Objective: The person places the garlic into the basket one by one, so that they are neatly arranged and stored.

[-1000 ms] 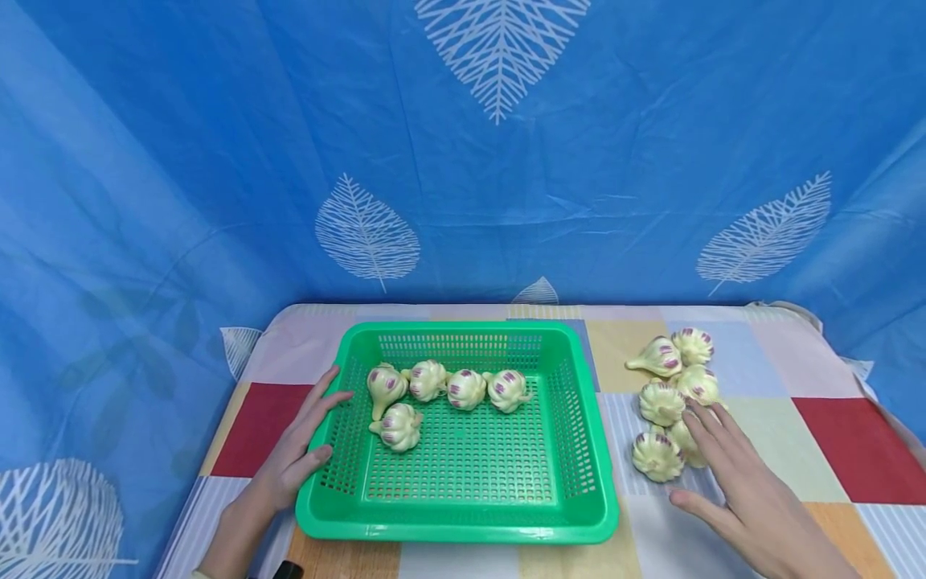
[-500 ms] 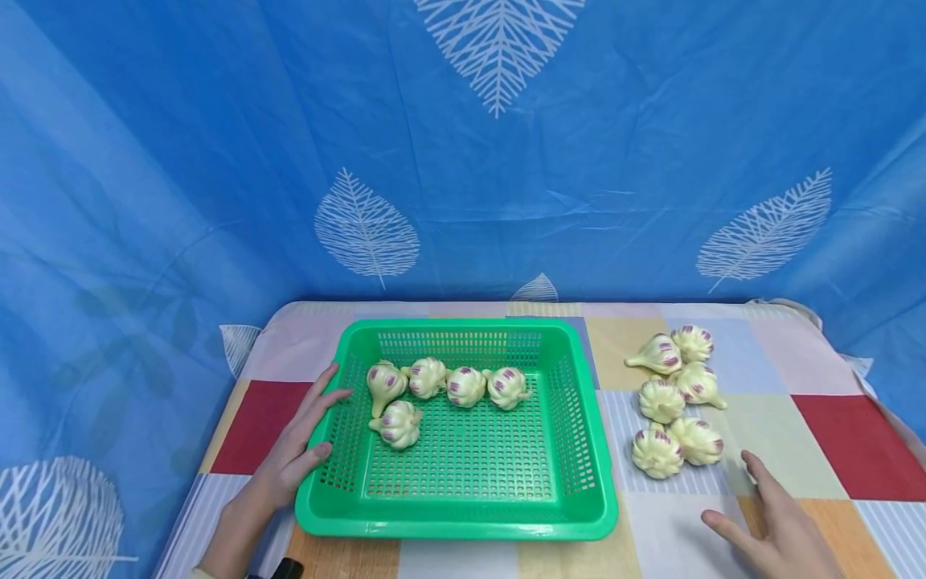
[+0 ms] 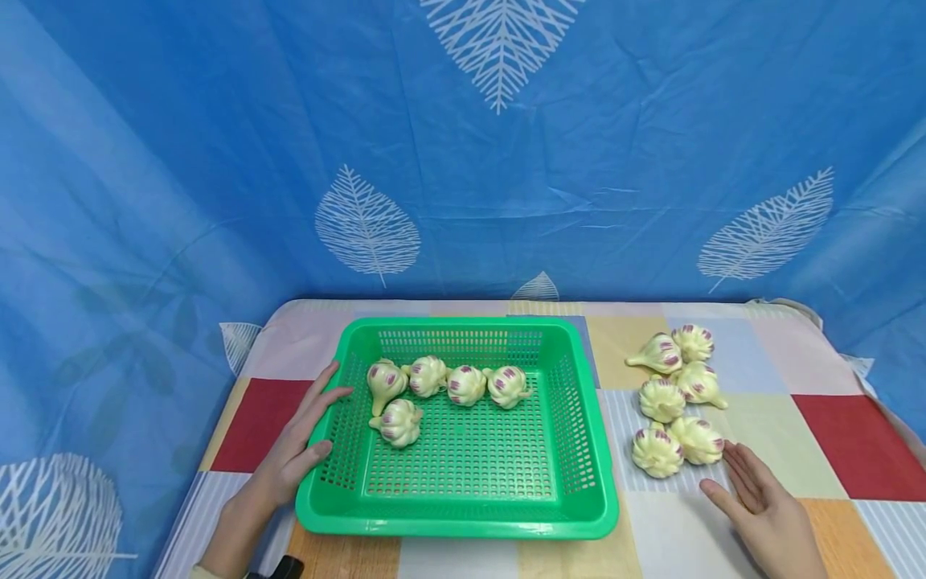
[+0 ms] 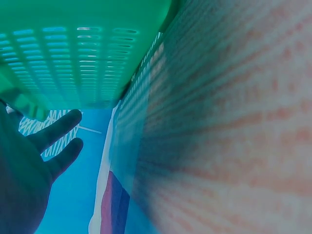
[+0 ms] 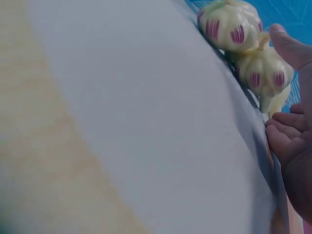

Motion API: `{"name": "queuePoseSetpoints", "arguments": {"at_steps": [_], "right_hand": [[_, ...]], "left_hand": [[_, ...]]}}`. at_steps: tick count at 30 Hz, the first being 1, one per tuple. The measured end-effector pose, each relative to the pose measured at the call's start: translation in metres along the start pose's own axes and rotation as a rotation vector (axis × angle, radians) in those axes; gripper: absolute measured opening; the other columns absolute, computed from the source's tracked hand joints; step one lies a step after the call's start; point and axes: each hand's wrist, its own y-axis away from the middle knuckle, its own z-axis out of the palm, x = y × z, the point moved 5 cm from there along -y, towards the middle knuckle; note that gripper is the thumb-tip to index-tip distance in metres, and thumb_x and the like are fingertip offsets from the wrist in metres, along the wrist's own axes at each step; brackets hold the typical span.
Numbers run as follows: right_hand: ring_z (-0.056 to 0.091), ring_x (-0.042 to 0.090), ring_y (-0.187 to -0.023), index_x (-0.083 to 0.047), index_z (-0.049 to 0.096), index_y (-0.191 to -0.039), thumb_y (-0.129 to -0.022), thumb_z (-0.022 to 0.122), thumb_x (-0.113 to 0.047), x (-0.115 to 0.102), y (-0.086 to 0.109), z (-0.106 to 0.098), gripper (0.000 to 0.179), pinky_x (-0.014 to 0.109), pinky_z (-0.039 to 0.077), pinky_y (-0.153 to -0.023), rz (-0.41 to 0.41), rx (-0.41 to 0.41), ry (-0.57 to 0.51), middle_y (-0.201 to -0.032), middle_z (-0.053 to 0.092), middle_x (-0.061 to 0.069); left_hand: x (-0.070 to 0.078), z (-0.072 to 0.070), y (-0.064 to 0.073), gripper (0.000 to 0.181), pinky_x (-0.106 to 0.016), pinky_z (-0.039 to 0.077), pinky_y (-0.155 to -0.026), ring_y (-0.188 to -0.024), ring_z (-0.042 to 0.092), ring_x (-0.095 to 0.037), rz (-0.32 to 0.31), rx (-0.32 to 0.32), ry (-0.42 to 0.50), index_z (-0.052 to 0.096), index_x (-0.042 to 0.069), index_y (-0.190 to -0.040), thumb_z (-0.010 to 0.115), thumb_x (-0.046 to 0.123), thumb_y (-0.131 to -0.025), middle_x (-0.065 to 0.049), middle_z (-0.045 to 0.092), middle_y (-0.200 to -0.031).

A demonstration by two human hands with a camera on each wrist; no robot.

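Note:
My left hand lies along the left rim of a green plastic basket, fingers spread and fairly straight. Several garlic bulbs sit inside toward the basket's back and left. In the left wrist view, the fingers show under the basket's slotted side. On the right of the table, my right hand holds nothing, its thumb apart from the relaxed fingers. Its fingertips are beside the nearest garlic bulb; whether they touch it I cannot tell. The right wrist view shows garlic bulbs beyond the thumb.
More garlic bulbs lie in a loose cluster right of the basket. A patchwork tablecloth covers the table. Blue curtains with white leaf prints hang behind and at both sides. A black object lies by the left wrist.
My right hand first drew back from over the garlic cluster toward the front right, then came slightly forward beside the nearest bulb. The left hand and the basket have stayed in place.

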Motion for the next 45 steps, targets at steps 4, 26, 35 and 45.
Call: {"name": "queuePoseSetpoints", "arguments": {"at_steps": [4,26,35,45], "right_hand": [[0.034,0.023,-0.141,-0.001,0.011,-0.160,-0.097,0.063,-0.047,-0.001,-0.009,-0.001,0.094,0.001,0.041,-0.076,0.010,0.019,-0.036,-0.157,0.026,0.032],[0.037,-0.022,-0.119,0.004,0.033,-0.154,-0.105,0.055,-0.019,-0.023,-0.031,0.000,0.059,0.002,0.036,-0.088,-0.381,0.056,-0.094,-0.136,0.045,-0.031],[0.040,-0.001,-0.130,0.002,0.023,-0.158,-0.099,0.064,-0.039,-0.023,-0.036,0.003,0.083,0.004,0.042,-0.081,-0.099,-0.053,-0.098,-0.156,0.028,0.033],[0.042,-0.021,-0.107,0.003,0.026,-0.157,-0.100,0.063,-0.039,-0.027,-0.035,0.002,0.080,0.003,0.041,-0.079,-0.150,-0.016,-0.075,-0.150,0.037,0.036]], "left_hand": [[0.002,0.000,-0.001,0.064,-0.021,0.028,-0.108,-0.151,0.013,-0.031,0.017,0.003,0.004,0.044,0.002,-0.148,0.048,0.012,-0.085,-0.017,0.014,-0.166],[0.001,0.001,0.000,0.062,-0.022,0.029,-0.107,-0.150,0.015,-0.029,0.022,0.001,0.005,0.044,0.001,-0.148,0.047,0.015,-0.088,-0.018,0.013,-0.166],[0.000,0.000,0.001,0.063,-0.024,0.033,-0.106,-0.150,0.016,-0.030,0.016,0.003,-0.007,0.044,-0.002,-0.147,0.047,0.012,-0.085,-0.017,0.014,-0.166],[0.000,0.000,0.000,0.063,-0.026,0.035,-0.105,-0.150,0.016,-0.029,0.002,0.003,-0.008,0.045,-0.001,-0.146,0.047,0.012,-0.085,-0.017,0.014,-0.166]]}}
